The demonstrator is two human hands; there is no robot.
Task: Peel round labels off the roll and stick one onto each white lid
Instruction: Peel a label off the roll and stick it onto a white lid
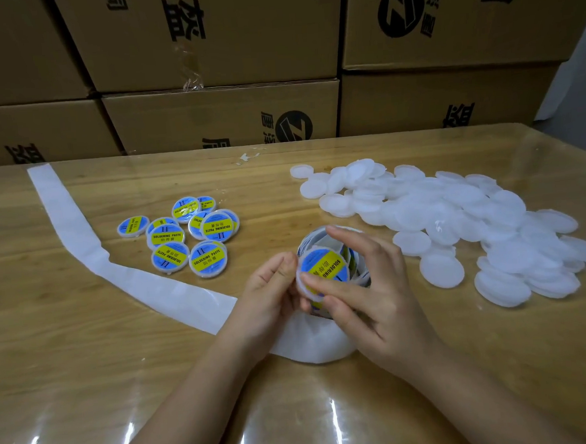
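- Two hands are working at one table [87, 354]: one left hand [271, 288] and one right hand [375, 295].
- One held lid [314, 295] is sitting between them, and one round label [323, 266] is lying on its face.
- One roll of labels [314, 236] is standing just behind it.
- One long strip of backing paper [79, 228] is trailing off to the left.
- About ten labelled lids [170, 258] are lying in a loose cluster. A few are overlapping, so I am not getting an exact number.
- Plain white lids [442, 269] are lying heaped on the right, dozens of them, too overlapped for counting.
- Six cardboard boxes [223, 116] are showing behind the table, three over three.
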